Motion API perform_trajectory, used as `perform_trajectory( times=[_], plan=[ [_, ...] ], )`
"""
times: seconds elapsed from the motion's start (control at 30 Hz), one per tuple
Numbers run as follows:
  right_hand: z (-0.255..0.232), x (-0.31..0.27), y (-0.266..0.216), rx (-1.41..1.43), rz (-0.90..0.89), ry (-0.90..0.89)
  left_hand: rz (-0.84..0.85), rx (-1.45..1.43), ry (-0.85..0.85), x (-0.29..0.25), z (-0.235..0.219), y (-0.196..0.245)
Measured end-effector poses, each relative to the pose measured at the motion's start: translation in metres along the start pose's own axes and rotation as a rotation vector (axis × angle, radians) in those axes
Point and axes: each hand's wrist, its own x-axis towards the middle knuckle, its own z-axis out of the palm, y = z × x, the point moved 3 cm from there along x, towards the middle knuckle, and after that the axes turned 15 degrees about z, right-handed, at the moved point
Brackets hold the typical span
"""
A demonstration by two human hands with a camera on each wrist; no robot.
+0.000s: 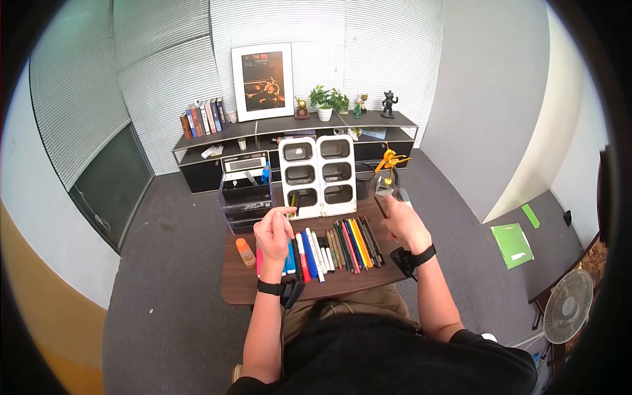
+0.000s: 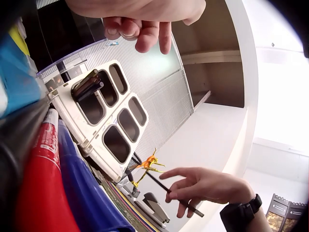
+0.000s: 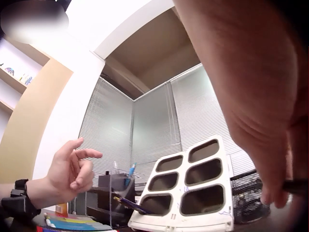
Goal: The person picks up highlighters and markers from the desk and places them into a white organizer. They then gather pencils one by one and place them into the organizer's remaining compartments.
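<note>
My right hand (image 1: pixel 407 225) pinches a thin dark pencil (image 1: pixel 380 207) above the right side of the table, and the left wrist view shows the same pencil (image 2: pixel 166 190) slanting through its fingers. My left hand (image 1: pixel 273 238) is raised over the markers with its fingers partly bent and nothing held. Behind the hands stands a white six-compartment organizer (image 1: pixel 320 176), tilted upright; its lower left compartment holds a few pens (image 2: pixel 88 86). Across the table lies a row of markers and colored pencils (image 1: pixel 359 245), with a red marker (image 2: pixel 46 183) close below the left wrist camera.
An orange-capped glue bottle (image 1: pixel 245 252) stands at the table's left. A clear desk caddy (image 1: pixel 247 197) is left of the organizer. Behind it on the right are a black mesh basket (image 3: pixel 247 198) and an orange figure (image 1: pixel 390 160). A stapler (image 2: pixel 157 207) lies near the right hand.
</note>
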Motion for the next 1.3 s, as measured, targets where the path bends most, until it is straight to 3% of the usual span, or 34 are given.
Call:
perform_trajectory(
  times=[0.07,0.17,0.3,0.37,0.77,0.97,1.1,1.2,1.27,1.3],
  plan=[
    [0.009,0.014,0.017,-0.151,0.149,-0.099,-0.014,-0.001,0.006,0.0,0.0,0.0],
    [0.027,0.028,0.036,-0.346,0.106,-0.162,-0.015,0.017,-0.002,0.0,0.0,-0.001],
    [0.037,0.028,0.04,-0.342,-0.059,-0.077,-0.019,0.008,-0.001,0.0,0.0,-0.001],
    [0.026,0.014,0.025,-0.221,0.22,-0.233,-0.03,0.012,-0.005,0.0,0.0,-0.002],
    [0.037,0.02,0.025,-0.064,0.156,-0.384,-0.041,0.017,0.004,0.0,0.001,-0.003],
    [0.035,0.02,0.023,-0.037,0.187,-0.35,-0.132,0.085,0.005,0.002,0.001,0.0],
    [0.034,0.021,0.021,-0.06,0.18,-0.32,-0.083,0.094,0.064,0.0,0.003,-0.013],
    [0.035,0.021,0.02,-0.052,0.172,-0.312,-0.149,0.143,0.024,0.0,0.004,-0.017],
    [0.035,0.021,0.019,-0.057,0.174,-0.326,-0.333,0.191,-0.099,-0.002,0.007,-0.018],
    [0.034,0.021,0.019,-0.057,0.174,-0.326,-0.333,0.191,-0.1,-0.002,0.007,-0.018]
  ],
)
